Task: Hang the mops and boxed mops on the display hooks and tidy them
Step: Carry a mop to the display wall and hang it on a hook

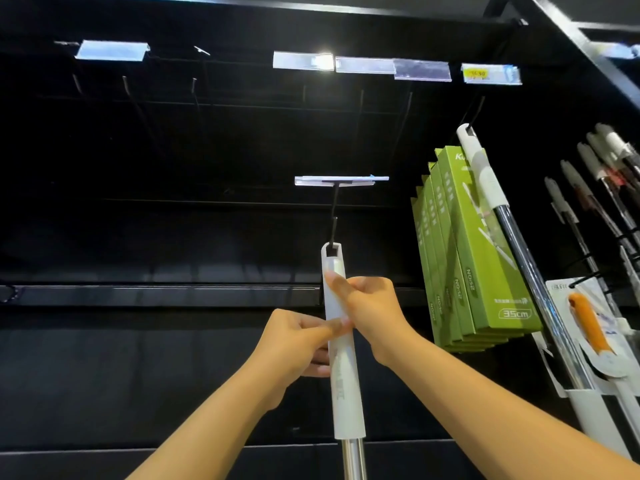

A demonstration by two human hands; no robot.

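Observation:
A mop with a white grip and a chrome pole (pixel 347 393) stands upright in the middle of the view. Its hanging loop sits on the tip of a black display hook (pixel 333 216) under a clear price-tag holder. My left hand (pixel 298 344) grips the white grip from the left. My right hand (pixel 370 306) wraps around it a little higher from the right. To the right, several green boxed mops (pixel 485 258) marked 35cm hang from a higher hook, with another white-handled mop (pixel 491 188) hanging in front of them.
Several bare black hooks (pixel 194 88) and clear price-tag holders (pixel 303 60) line the dark back panel above and to the left. More mop handles (pixel 595 174) and a carded orange item (pixel 588 323) hang at the far right. A black shelf rail (pixel 156 294) runs behind my hands.

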